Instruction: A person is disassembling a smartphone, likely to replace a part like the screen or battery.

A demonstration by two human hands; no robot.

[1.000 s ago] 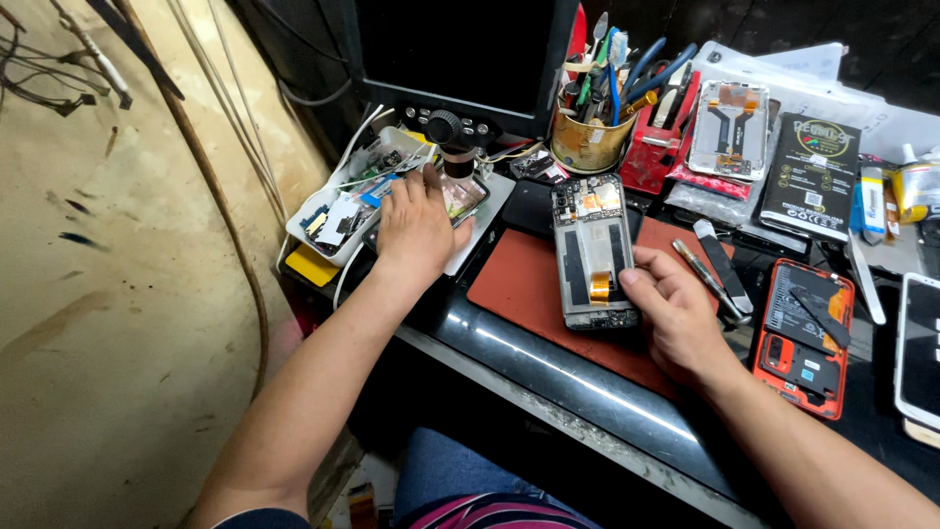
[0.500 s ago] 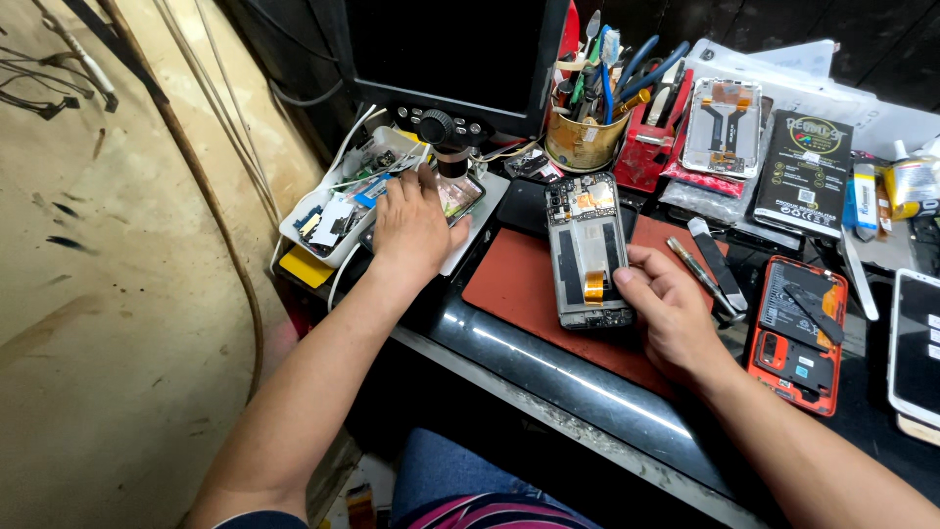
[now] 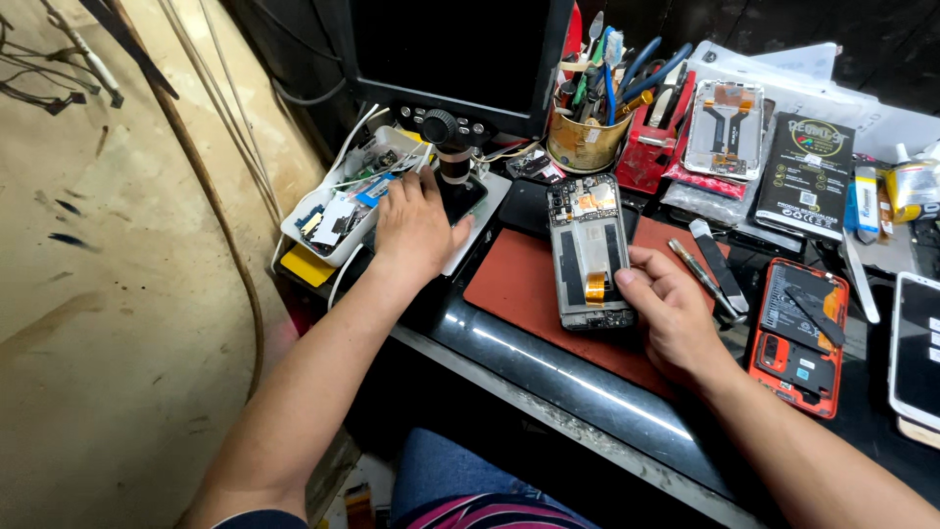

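Note:
An opened phone [image 3: 587, 250] with its back cover off lies on a red mat [image 3: 519, 289], showing its circuit board and an orange flex strip. My right hand [image 3: 671, 313] rests on the mat at the phone's right side, with the thumb on the phone's lower right edge. My left hand [image 3: 416, 225] lies palm down, fingers apart, at the edge of a white tray [image 3: 328, 220] of small parts, by the base of a desk microscope [image 3: 446, 132]. It holds nothing that I can see.
A dark monitor [image 3: 446, 49] stands at the back. A tin of tools [image 3: 587, 137], a red tool holder [image 3: 651, 147], another opened phone [image 3: 725, 127], an orange phone back cover [image 3: 798, 333], a white phone [image 3: 916, 343] and tweezers [image 3: 700, 274] crowd the right side.
The view has shifted a little. My left hand has stayed at the tray's edge by the microscope base. My right hand has kept its place at the phone's right side.

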